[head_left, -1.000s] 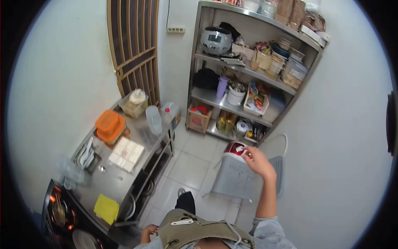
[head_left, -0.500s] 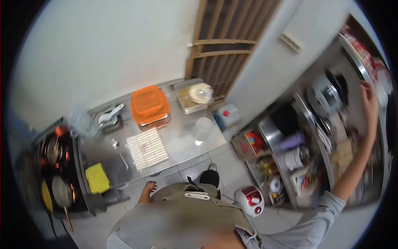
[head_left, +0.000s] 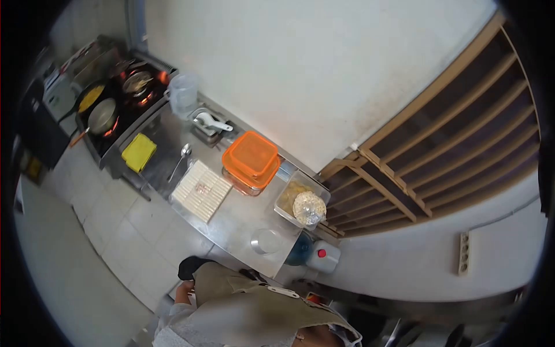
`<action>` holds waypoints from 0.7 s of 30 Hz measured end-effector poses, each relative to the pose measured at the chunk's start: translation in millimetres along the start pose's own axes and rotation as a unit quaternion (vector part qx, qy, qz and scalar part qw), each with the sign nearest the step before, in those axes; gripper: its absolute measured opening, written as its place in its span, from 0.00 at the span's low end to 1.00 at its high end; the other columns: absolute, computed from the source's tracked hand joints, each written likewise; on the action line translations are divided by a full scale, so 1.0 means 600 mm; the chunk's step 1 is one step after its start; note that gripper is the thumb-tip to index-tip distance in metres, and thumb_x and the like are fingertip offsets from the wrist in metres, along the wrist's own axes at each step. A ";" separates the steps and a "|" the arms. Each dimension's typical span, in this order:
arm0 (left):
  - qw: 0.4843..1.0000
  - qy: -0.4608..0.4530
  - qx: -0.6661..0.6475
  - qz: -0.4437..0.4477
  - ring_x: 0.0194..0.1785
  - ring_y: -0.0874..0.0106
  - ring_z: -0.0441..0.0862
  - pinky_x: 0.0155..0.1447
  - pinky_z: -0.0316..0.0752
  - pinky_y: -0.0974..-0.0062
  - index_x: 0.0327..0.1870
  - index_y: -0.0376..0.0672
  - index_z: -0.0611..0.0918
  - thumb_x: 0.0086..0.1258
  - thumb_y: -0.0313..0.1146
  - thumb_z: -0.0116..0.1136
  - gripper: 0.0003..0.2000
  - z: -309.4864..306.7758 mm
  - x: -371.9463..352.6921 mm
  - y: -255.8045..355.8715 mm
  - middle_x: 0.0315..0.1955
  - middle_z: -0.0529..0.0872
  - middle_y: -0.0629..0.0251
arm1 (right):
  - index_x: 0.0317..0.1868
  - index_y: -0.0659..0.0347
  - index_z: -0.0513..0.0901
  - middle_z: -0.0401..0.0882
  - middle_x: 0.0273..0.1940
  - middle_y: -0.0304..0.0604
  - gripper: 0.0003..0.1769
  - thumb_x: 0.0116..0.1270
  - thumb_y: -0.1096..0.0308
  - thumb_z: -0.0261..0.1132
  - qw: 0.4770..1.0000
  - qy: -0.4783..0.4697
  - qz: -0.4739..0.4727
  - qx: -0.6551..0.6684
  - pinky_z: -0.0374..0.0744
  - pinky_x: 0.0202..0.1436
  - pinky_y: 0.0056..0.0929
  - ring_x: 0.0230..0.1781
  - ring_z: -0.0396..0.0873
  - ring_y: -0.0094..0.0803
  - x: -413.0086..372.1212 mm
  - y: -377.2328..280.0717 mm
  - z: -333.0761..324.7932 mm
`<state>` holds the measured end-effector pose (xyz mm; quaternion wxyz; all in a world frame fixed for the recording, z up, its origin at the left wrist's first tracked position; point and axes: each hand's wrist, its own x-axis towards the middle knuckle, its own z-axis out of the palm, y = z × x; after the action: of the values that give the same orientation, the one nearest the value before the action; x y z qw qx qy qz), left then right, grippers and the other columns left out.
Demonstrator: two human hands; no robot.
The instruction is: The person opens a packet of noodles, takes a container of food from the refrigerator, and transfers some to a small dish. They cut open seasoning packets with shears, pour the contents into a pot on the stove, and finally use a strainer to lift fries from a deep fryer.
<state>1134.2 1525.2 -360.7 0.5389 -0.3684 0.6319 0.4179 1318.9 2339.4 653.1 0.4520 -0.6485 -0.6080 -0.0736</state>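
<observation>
My left hand (head_left: 184, 288) hangs low at my side, beside the apron, above the floor. It looks loosely open, with nothing visible in it. My right hand is out of view. In front of me stands a steel counter (head_left: 243, 215). On it are a white ridged board (head_left: 202, 192), a glass container with an orange lid (head_left: 252, 155), and a clear tub (head_left: 284, 199) with a bag of pale food (head_left: 309, 208) on top. A clear round container (head_left: 266, 242) stands near the right end. A metal spoon (head_left: 181, 162) and a folded yellow cloth (head_left: 139, 152) lie to the left.
A stove at far left has glowing burners, a pot (head_left: 102, 117) and a frying pan (head_left: 91, 99) with yellow food. A clear jug (head_left: 184, 95) stands beside it. A jug with a red cap (head_left: 322, 257) is past the counter's right end. A wooden slatted gate (head_left: 399, 173) stands behind.
The view has swung to the right end of the counter and the gate. My right arm, stretched toward the shelves before, is gone from view. My left hand still hangs low.
</observation>
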 end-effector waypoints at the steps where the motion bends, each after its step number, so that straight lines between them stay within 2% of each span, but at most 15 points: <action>1: 1.000 0.000 -0.020 -0.005 0.44 0.62 0.79 0.47 0.71 0.58 0.54 0.46 0.72 0.65 0.46 0.44 0.20 0.030 -0.003 -0.019 0.49 0.79 0.61 | 0.28 0.66 0.80 0.74 0.21 0.42 0.10 0.62 0.70 0.54 1.000 0.003 0.001 0.009 0.71 0.25 0.32 0.19 0.69 0.33 0.013 -0.004 0.016; 6: 0.993 0.061 -0.099 -0.025 0.44 0.62 0.80 0.47 0.71 0.59 0.53 0.44 0.72 0.66 0.43 0.43 0.19 0.097 -0.071 -0.050 0.48 0.80 0.60 | 0.30 0.66 0.80 0.75 0.21 0.43 0.10 0.62 0.70 0.54 0.999 0.018 0.003 0.039 0.72 0.23 0.31 0.19 0.70 0.32 0.042 -0.029 0.081; 8: 0.991 0.047 -0.123 -0.022 0.44 0.62 0.80 0.47 0.72 0.58 0.54 0.43 0.72 0.66 0.41 0.43 0.18 0.086 -0.051 -0.062 0.47 0.81 0.60 | 0.30 0.66 0.81 0.76 0.21 0.43 0.10 0.62 0.70 0.54 0.998 0.026 0.003 0.057 0.72 0.23 0.31 0.19 0.71 0.32 0.046 -0.033 0.096; 10: 0.980 0.071 -0.186 -0.009 0.46 0.62 0.78 0.49 0.71 0.59 0.58 0.46 0.70 0.66 0.42 0.42 0.20 0.071 -0.058 -0.053 0.47 0.79 0.58 | 0.31 0.66 0.81 0.76 0.21 0.43 0.10 0.62 0.70 0.54 0.996 0.039 0.003 0.074 0.72 0.22 0.30 0.19 0.71 0.32 0.043 -0.038 0.108; 14: 0.956 0.119 -0.265 0.037 0.45 0.61 0.78 0.48 0.69 0.57 0.57 0.46 0.70 0.66 0.40 0.43 0.19 0.052 -0.044 -0.042 0.48 0.79 0.57 | 0.32 0.66 0.81 0.77 0.22 0.44 0.10 0.62 0.70 0.54 0.988 0.097 -0.019 0.121 0.73 0.21 0.29 0.18 0.72 0.32 0.010 -0.070 0.091; 18: 0.972 0.102 -0.211 0.024 0.44 0.61 0.79 0.48 0.69 0.57 0.56 0.44 0.70 0.66 0.40 0.44 0.19 0.046 -0.065 -0.006 0.47 0.80 0.56 | 0.34 0.66 0.82 0.77 0.22 0.45 0.11 0.62 0.69 0.55 0.962 0.185 -0.059 0.193 0.73 0.20 0.28 0.18 0.73 0.31 -0.057 -0.122 0.044; 20: 0.970 0.104 -0.212 0.051 0.45 0.58 0.79 0.48 0.70 0.54 0.51 0.39 0.73 0.63 0.40 0.48 0.18 0.041 -0.076 0.007 0.44 0.81 0.55 | 0.34 0.66 0.82 0.77 0.22 0.45 0.11 0.62 0.69 0.55 0.939 0.234 -0.089 0.236 0.74 0.19 0.28 0.18 0.73 0.31 -0.107 -0.156 0.013; 21: 0.976 0.098 -0.188 0.056 0.45 0.60 0.79 0.47 0.70 0.56 0.53 0.41 0.72 0.64 0.41 0.47 0.19 0.034 -0.082 0.012 0.45 0.80 0.56 | 0.34 0.66 0.82 0.78 0.22 0.45 0.11 0.62 0.69 0.55 0.925 0.256 -0.107 0.259 0.74 0.19 0.28 0.18 0.74 0.31 -0.138 -0.176 0.000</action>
<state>1142.5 1547.2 -312.7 0.3714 -0.4664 0.6112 0.5205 1207.9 2263.8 652.1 0.7339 -0.3991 -0.5351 -0.1256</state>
